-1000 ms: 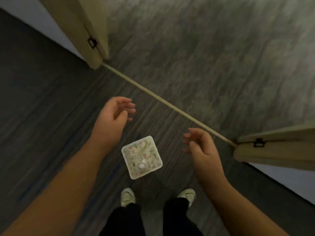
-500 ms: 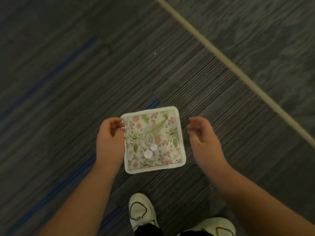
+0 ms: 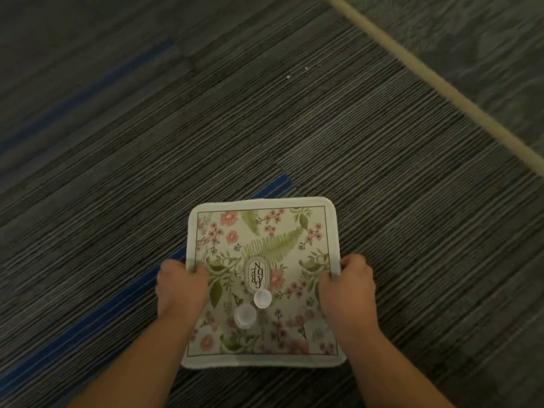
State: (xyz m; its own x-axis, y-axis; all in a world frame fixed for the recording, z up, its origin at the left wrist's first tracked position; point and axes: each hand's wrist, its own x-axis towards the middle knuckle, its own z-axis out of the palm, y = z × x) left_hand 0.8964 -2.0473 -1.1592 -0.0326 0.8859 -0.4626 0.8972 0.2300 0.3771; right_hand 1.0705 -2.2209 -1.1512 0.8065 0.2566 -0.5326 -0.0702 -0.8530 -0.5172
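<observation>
On the striped grey carpet point(image 3: 323, 128), low in the middle of the view, is a square floral tray point(image 3: 265, 231) with rounded corners, a pale rim, and a print of pink blossoms and green ferns. The left hand point(image 3: 181, 287) grips the tray's left edge, with its thumb lying over the rim onto the printed face. The right hand point(image 3: 347, 287) grips the tray's right edge, fingers curled round the rim. Whether the tray rests on the carpet or is lifted just off it cannot be told. An oval label point(image 3: 257, 273) reading GARDEN sits at the tray's centre. A white cap point(image 3: 262, 298) stands just below the label, and a translucent cap point(image 3: 245, 315) stands beside it, nearer the person. A blue stripe point(image 3: 88, 319) in the carpet runs out from under the tray's left side. A tan threshold strip point(image 3: 441, 83) crosses well beyond the tray's far right corner.
</observation>
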